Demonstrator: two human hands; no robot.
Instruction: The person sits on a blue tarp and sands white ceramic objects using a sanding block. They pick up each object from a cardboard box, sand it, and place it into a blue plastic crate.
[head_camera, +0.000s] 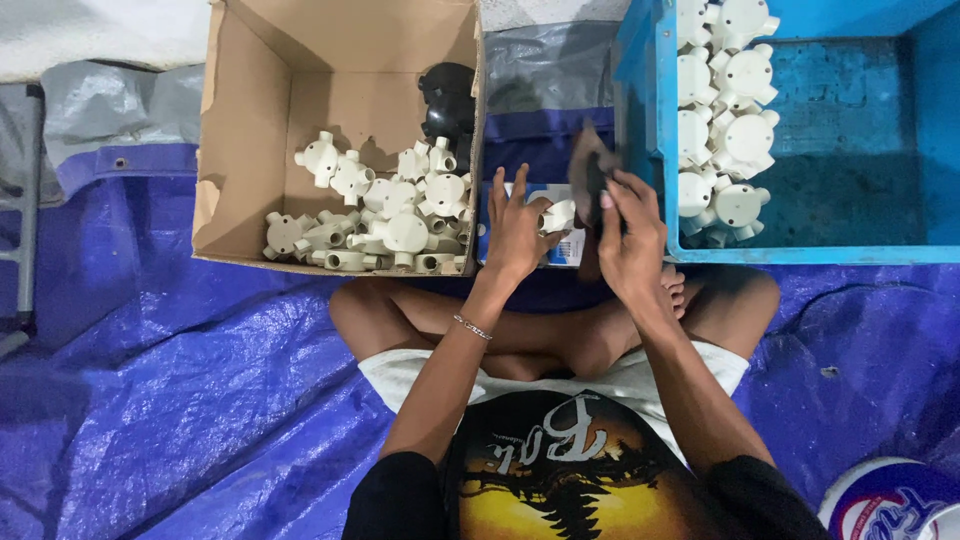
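1. Fingers (503, 196) of the left hand (517, 238) are spread upward while its thumb and palm pinch a cream plastic junction box (558, 215), which is held just above the crossed legs, between the two containers.
2. A small dark tool or piece (590, 168) is gripped by the closed right hand (632, 245) and pressed towards the fitting; what it is cannot be told, because it is blurred. The fitting appears to be braced by one hand so the other can be worked against it.
3. A cardboard box (240, 170) is placed to the left, within easy reach. A loose heap of cream junction boxes (385, 215) is held in it, with a few black ones (448, 100) at the back corner.
4. A blue plastic crate (850, 255) is set to the right. Similar cream fittings (722, 120) are lined up along its left side, lids upward; the remaining floor of the crate is bare.
5. A blue tarpaulin (150, 400) is spread under everything.
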